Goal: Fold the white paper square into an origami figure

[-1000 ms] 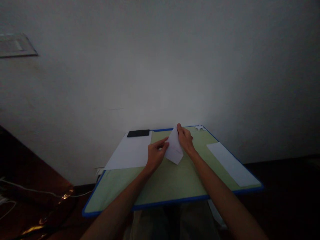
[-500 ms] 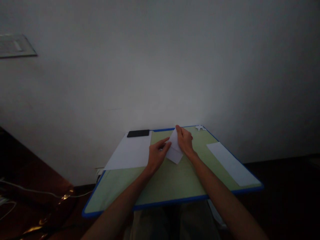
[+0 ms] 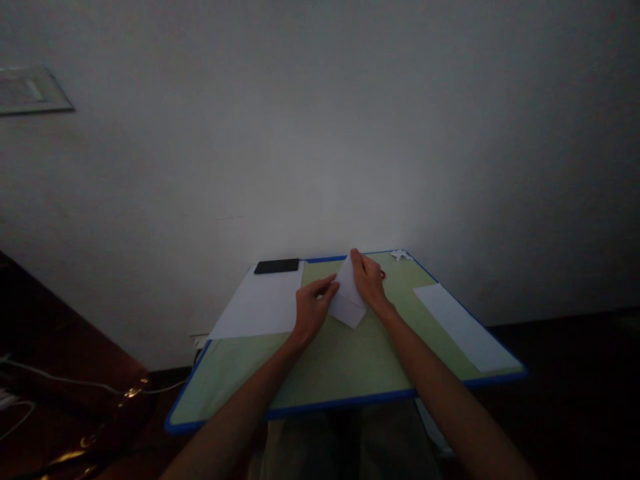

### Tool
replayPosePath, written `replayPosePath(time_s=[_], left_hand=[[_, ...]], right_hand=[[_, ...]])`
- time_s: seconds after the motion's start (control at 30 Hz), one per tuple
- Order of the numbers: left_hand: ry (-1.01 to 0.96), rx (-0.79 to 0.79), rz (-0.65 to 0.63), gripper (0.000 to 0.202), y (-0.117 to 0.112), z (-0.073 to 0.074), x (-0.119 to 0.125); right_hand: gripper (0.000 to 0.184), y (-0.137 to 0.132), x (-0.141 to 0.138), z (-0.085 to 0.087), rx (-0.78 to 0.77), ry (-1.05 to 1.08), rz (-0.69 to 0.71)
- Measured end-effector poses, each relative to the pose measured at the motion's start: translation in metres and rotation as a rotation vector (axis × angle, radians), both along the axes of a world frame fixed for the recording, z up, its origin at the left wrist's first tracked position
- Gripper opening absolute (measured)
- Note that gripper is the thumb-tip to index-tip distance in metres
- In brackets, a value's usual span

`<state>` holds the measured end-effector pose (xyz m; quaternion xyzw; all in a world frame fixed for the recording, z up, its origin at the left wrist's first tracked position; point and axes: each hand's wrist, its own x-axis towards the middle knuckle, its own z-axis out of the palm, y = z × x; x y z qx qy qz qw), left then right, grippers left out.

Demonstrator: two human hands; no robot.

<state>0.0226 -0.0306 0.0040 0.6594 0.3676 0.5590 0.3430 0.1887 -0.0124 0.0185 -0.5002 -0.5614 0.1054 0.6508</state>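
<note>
A folded piece of white paper (image 3: 349, 293) is between my two hands, above the green tabletop (image 3: 340, 367). A crease runs across its lower part. My left hand (image 3: 314, 304) pinches the paper's left edge between thumb and fingers. On the other side, my right hand (image 3: 369, 277) grips the upper right edge with its thumb at the top corner; its other fingers are partly hidden behind the paper. Something small and red (image 3: 383, 274) shows just beyond my right hand, too little of it to name.
A white sheet (image 3: 260, 303) lies at the left, with a flat black phone-like object (image 3: 277, 267) at its far edge. A white paper strip (image 3: 465, 327) lies along the right side. A small white star-like paper shape (image 3: 400, 255) sits in the far right corner. The wall (image 3: 320, 133) borders the table's back.
My left hand has shifted slightly left, its thumb and fingers now closer together at the paper's edge. My right hand has barely moved.
</note>
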Motion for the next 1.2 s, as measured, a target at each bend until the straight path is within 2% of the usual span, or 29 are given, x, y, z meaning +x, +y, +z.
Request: replayPosePath(time_s=[0.17, 0.4, 0.57, 0.83, 1.2], left_hand=[[-0.018, -0.022, -0.014, 0.038, -0.001, 0.002, -0.003], [-0.058, -0.060, -0.077, 0.030, 0.000, 0.006, -0.003], [-0.075, -0.082, -0.098, 0.030, 0.000, 0.007, -0.002], [-0.079, -0.092, -0.093, 0.028, 0.003, 0.010, -0.001], [-0.093, -0.086, -0.124, 0.028, -0.002, 0.014, -0.002]], right_hand=[[0.055, 0.001, 0.000, 0.007, -0.015, 0.023, 0.118], [0.051, -0.002, 0.002, 0.012, -0.025, 0.073, 0.138], [0.048, -0.004, 0.002, 0.012, -0.042, 0.099, 0.168], [0.041, -0.002, -0.007, 0.010, -0.065, 0.109, 0.292], [0.028, 0.002, -0.002, 0.009, -0.057, 0.149, 0.323]])
